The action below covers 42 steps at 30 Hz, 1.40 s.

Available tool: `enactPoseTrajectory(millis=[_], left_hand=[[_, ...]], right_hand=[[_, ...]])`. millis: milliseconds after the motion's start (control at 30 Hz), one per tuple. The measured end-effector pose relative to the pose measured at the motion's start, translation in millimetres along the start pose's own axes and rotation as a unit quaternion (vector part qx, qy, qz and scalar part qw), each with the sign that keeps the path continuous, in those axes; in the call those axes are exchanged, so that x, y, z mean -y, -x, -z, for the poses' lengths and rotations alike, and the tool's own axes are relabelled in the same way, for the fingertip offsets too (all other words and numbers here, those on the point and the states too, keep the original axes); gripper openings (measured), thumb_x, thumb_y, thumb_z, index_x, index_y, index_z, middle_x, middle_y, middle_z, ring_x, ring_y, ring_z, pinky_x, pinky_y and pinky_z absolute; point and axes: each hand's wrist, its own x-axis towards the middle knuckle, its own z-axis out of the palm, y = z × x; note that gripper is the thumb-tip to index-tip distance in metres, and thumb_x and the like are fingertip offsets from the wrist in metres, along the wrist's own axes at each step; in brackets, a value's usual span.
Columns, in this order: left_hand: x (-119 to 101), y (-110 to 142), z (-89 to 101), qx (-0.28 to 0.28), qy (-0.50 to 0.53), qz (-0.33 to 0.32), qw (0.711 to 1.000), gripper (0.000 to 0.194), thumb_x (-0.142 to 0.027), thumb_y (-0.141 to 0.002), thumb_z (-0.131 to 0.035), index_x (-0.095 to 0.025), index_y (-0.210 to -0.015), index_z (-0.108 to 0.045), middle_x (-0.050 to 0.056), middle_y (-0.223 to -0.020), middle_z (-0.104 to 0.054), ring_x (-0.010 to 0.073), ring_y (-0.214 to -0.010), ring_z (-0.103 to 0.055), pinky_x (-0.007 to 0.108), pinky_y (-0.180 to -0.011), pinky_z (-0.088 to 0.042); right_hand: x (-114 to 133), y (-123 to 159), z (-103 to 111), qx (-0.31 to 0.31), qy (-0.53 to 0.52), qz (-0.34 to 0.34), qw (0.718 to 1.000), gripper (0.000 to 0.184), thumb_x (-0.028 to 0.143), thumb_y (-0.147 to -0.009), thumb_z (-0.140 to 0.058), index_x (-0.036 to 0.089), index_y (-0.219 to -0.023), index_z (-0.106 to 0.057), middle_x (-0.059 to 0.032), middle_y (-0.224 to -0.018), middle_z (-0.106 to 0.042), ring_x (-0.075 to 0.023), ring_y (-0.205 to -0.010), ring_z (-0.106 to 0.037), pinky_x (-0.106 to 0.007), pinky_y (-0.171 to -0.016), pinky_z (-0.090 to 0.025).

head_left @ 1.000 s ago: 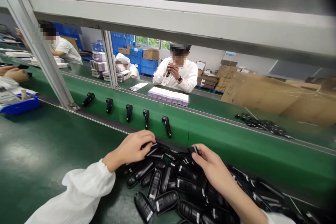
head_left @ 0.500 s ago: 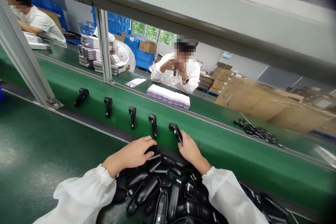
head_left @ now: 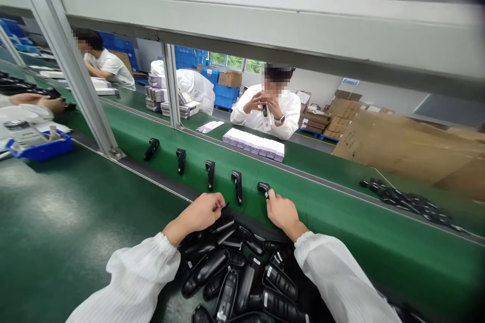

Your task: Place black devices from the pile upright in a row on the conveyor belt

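Fingers of the right hand (head_left: pixel 283 212) clamp on a black handheld device (head_left: pixel 262 187) lying on the green belt (head_left: pixel 329 222); head end pokes out past the fingertips, handle mostly hidden. Device is rightmost in a spaced row of five, the other four devices (head_left: pixel 237 186) to its left, none touching each other. Left hand (head_left: pixel 202 212) is over the upper left edge of the pile, thumb and fingers close together beside a thin dark sliver (head_left: pixel 226 206); can't tell if it's pinched or just behind. Pile of black casings (head_left: pixel 246 282) on the near green table (head_left: pixel 113 222), between the forearms, pieces overlapping at various angles, some with small white labels. White sleeves (head_left: pixel 132 275) on both arms. Far side: co-worker (head_left: pixel 286 116) in white, both hands raised, dark object held in them; row of white-and-purple boxes (head_left: pixel 253 144) in front on the far table. Another heap of black pieces (head_left: pixel 405 202) on that table at right, near brown cardboard (head_left: pixel 397 151). Blue tray (head_left: pixel 45 151) at far left, left of a slanting metal post (head_left: pixel 76 75), another person's hands (head_left: pixel 38 101) just beyond it
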Motion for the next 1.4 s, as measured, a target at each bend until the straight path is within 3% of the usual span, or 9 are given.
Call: enactPoseTrajectory(millis=[200,367,467,567,700,833,900,1133,1400], left_hand=[[-35.3,-7.9,4.7,0.013,0.119,0.011,0.993,0.035,-0.04,-0.089,-0.049,-0.02,-0.118,-0.049,0.005,-0.096,-0.066,0.0187,-0.084,-0.062,0.03,-0.075,-0.049],[-65.5,-7.6,-15.7,0.069,0.251,-0.008,0.966,0.053,-0.039,-0.083,-0.064,-0.021,-0.128,-0.042,0.002,-0.089,-0.068,0.0173,-0.086,-0.063,0.033,-0.083,-0.048],[-68.8,-5.7,-31.9,0.104,0.341,-0.03,0.934,0.073,-0.035,-0.076,-0.073,-0.021,-0.136,-0.034,0.0,-0.085,-0.068,0.0172,-0.083,-0.063,0.035,-0.085,-0.047],[-62.7,-5.7,-34.5,0.102,0.311,-0.048,0.943,0.076,-0.037,-0.08,-0.068,-0.019,-0.141,-0.028,0.002,-0.087,-0.068,0.0182,-0.086,-0.064,0.034,-0.085,-0.048],[-50.0,-4.1,-13.5,0.049,0.041,-0.046,0.997,0.061,-0.041,-0.085,-0.058,-0.021,-0.139,-0.038,0.008,-0.109,-0.065,0.0236,-0.102,-0.062,0.035,-0.087,-0.048],[-36.3,1.7,6.2,0.072,-0.084,-0.028,0.993,0.053,-0.036,-0.075,-0.067,-0.021,-0.125,-0.058,0.015,-0.124,-0.058,0.037,-0.108,-0.058,0.046,-0.085,-0.047],[-31.6,4.3,8.0,0.1,-0.124,-0.024,0.987,0.046,-0.032,-0.074,-0.066,-0.023,-0.119,-0.064,0.015,-0.12,-0.062,0.0379,-0.1,-0.062,0.046,-0.081,-0.048],[-30.2,7.3,4.5,0.145,-0.173,-0.056,0.973,0.029,-0.03,-0.08,-0.057,-0.027,-0.107,-0.068,0.009,-0.107,-0.067,0.0307,-0.09,-0.064,0.041,-0.079,-0.048],[-28.4,2.7,21.0,0.137,-0.13,-0.053,0.981,0.021,-0.037,-0.076,-0.06,-0.023,-0.092,-0.061,0.004,-0.092,-0.064,0.0234,-0.084,-0.059,0.028,-0.063,-0.041]], right_hand=[[-18.0,23.8,48.9,-0.062,-0.12,0.012,0.991,0.048,0.044,-0.098,-0.039,0.015,-0.137,-0.045,-0.0184,-0.129,-0.053,-0.0313,-0.116,-0.054,-0.043,-0.091,-0.046],[-9.2,61.0,89.0,-0.035,-0.292,0.205,0.934,0.043,0.041,-0.096,-0.047,0.024,-0.136,-0.049,-0.0074,-0.134,-0.054,-0.0208,-0.122,-0.051,-0.03,-0.101,-0.041],[7.9,80.1,96.5,0.013,-0.304,0.235,0.923,0.037,0.034,-0.094,-0.053,0.027,-0.129,-0.054,-0.0043,-0.121,-0.064,-0.0216,-0.109,-0.061,-0.03,-0.09,-0.046],[19.6,85.2,93.0,0.031,-0.316,0.221,0.922,0.038,0.025,-0.092,-0.053,0.028,-0.13,-0.054,-0.0026,-0.11,-0.069,-0.0216,-0.099,-0.066,-0.028,-0.082,-0.047],[23.1,65.4,75.3,-0.01,-0.321,0.168,0.932,0.029,0.023,-0.093,-0.051,0.025,-0.119,-0.064,-0.0037,-0.109,-0.07,-0.0214,-0.102,-0.065,-0.028,-0.087,-0.046],[29.4,36.3,47.7,-0.064,-0.336,0.034,0.939,0.022,0.024,-0.093,-0.047,0.018,-0.106,-0.064,-0.007,-0.105,-0.068,-0.0197,-0.098,-0.064,-0.027,-0.087,-0.047],[35.7,27.4,34.6,-0.066,-0.292,-0.012,0.954,0.02,0.023,-0.093,-0.046,0.016,-0.104,-0.062,-0.0099,-0.108,-0.066,-0.0213,-0.099,-0.064,-0.029,-0.085,-0.047],[44.3,18.5,12.2,-0.014,-0.114,-0.041,0.993,0.053,0.016,-0.088,-0.043,0.01,-0.14,-0.032,-0.0176,-0.114,-0.062,-0.0273,-0.093,-0.067,-0.032,-0.069,-0.047],[22.2,2.4,1.6,-0.032,-0.01,-0.028,0.999,0.026,0.024,-0.093,-0.041,0.015,-0.116,-0.044,-0.0113,-0.091,-0.066,-0.0256,-0.076,-0.068,-0.03,-0.063,-0.046]])
